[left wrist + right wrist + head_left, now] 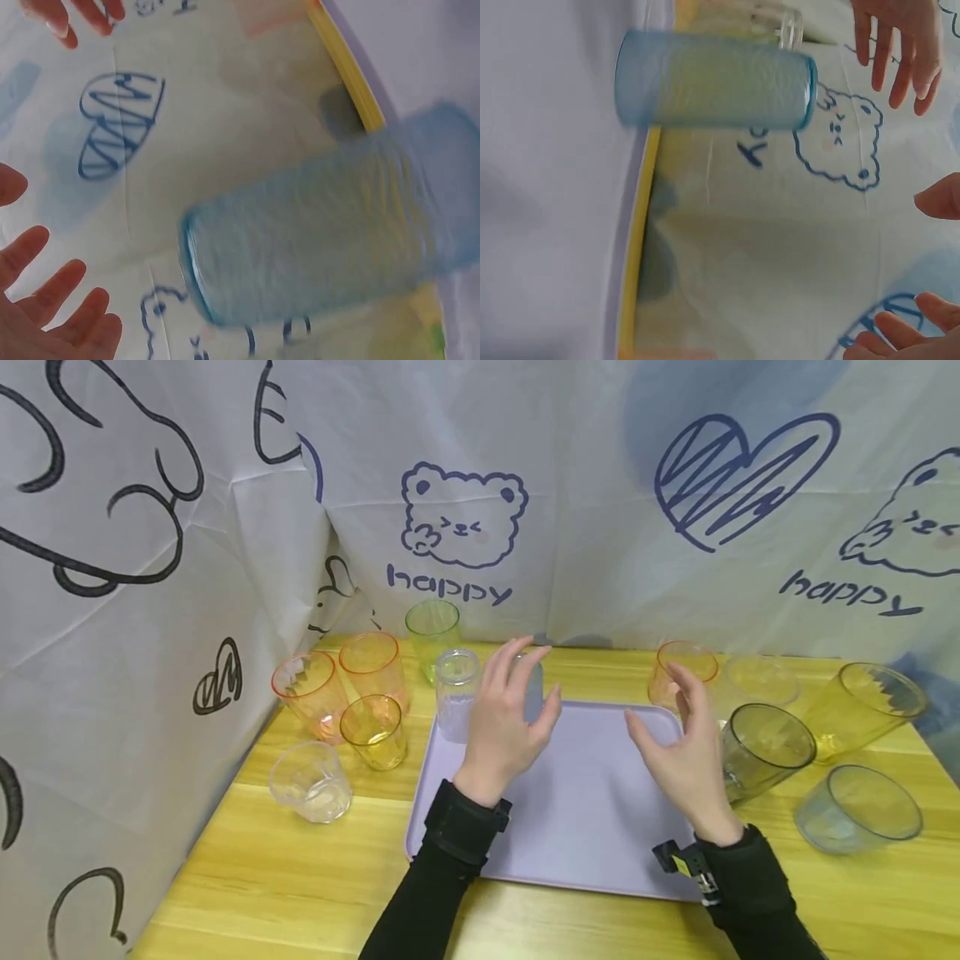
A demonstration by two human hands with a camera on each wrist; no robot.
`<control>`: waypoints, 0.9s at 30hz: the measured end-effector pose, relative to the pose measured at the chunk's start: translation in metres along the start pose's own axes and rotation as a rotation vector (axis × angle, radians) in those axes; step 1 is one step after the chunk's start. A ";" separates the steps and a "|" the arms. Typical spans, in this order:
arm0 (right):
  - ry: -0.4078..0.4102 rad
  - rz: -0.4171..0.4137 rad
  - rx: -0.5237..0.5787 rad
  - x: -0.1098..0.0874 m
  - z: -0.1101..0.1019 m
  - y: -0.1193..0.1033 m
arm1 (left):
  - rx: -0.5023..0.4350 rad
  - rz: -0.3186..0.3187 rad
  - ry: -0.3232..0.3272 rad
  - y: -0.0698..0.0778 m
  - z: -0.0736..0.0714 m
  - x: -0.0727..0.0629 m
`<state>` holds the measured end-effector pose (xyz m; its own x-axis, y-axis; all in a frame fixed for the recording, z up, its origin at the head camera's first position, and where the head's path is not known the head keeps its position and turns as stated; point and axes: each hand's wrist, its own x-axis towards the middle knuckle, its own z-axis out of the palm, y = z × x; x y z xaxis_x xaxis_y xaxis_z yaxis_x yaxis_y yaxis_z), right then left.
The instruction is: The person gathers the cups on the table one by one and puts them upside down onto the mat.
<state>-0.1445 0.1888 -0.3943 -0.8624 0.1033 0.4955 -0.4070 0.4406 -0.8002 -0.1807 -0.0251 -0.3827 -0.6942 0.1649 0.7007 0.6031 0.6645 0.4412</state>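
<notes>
Both hands hover over a lilac tray (592,810), holding nothing. My left hand (498,722), fingers spread and lightly bent, overlaps a blue glass (535,687) near the tray's back edge. The left wrist view shows that blue glass (307,232) large, with the left fingers (64,289) apart from it. It stands upside down; the right wrist view shows the same glass (716,82). Left of it, a clear glass (456,697) also stands inverted on the tray. My right hand (686,752) is held with thumb and fingers apart, beside a dark grey glass (765,752).
Left of the tray stand two orange glasses (307,693), a yellow glass (375,735), a clear glass (315,785) and a green glass (433,635). On the right are an orange glass (684,668), a clear glass (761,685), a yellow glass (862,710) and a blue-grey glass (855,814). Printed cloth hangs behind.
</notes>
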 end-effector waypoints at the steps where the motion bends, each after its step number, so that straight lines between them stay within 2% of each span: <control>1: 0.020 -0.011 -0.021 -0.001 -0.005 0.001 | -0.002 0.011 -0.008 0.004 0.003 0.000; 4: 0.090 -0.066 -0.088 -0.001 -0.020 0.006 | 0.011 0.043 -0.058 0.017 0.014 0.000; 8: 0.185 -0.134 -0.177 -0.002 -0.047 0.017 | 0.043 0.101 -0.155 0.038 0.031 0.000; 13: 0.272 -0.114 -0.235 -0.006 -0.076 0.029 | 0.091 0.169 -0.251 0.060 0.051 0.004; 17: 0.287 -0.097 -0.243 -0.014 -0.086 0.039 | 0.137 0.192 -0.304 0.071 0.066 0.008; 21: 0.258 -0.014 -0.228 -0.022 -0.094 0.043 | 0.217 0.221 -0.370 0.078 0.080 0.007; 24: 0.223 0.102 -0.181 -0.027 -0.097 0.043 | 0.266 0.227 -0.427 0.081 0.088 0.004; 27: 0.181 0.218 -0.111 -0.030 -0.098 0.043 | 0.272 0.216 -0.469 0.084 0.093 0.001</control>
<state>-0.1069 0.2920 -0.4104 -0.8539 0.3596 0.3762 -0.1738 0.4843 -0.8575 -0.1674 0.0981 -0.3971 -0.7041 0.5811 0.4082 0.6706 0.7331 0.1130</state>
